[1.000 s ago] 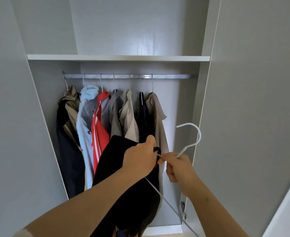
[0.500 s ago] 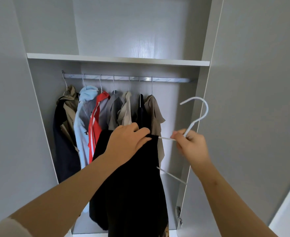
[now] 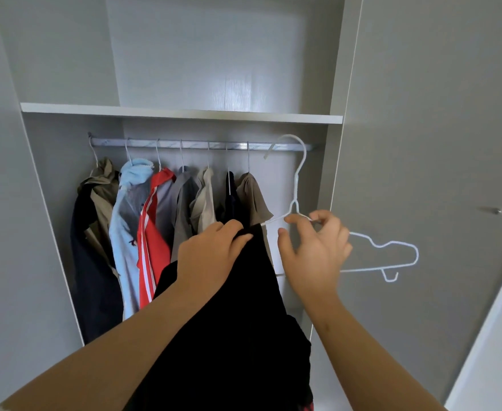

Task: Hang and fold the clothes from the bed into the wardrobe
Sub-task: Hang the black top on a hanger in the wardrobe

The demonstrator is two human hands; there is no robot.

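A black garment [image 3: 238,307] hangs from the left shoulder of a white wire hanger [image 3: 296,185]. My left hand [image 3: 211,256] grips the garment's top edge. My right hand [image 3: 315,253] has its fingers curled over the hanger's wire just below the neck, thumb apart. The hanger's hook is up at the metal rail [image 3: 184,143], at its free right end; I cannot tell if it rests on the rail. The hanger's right shoulder sticks out in front of the wardrobe door [image 3: 421,129].
Several garments hang on the rail's left and middle: a khaki and navy jacket [image 3: 92,232], a light blue top [image 3: 125,218], a red one [image 3: 152,247], grey and beige ones. A shelf [image 3: 184,111] runs above the rail. The door's knob [image 3: 495,210] is at right.
Both hands rose with the hanger and garment. The hook moved up and left from beside the door to the rail. My right hand shifted from the neck to the wire below it.
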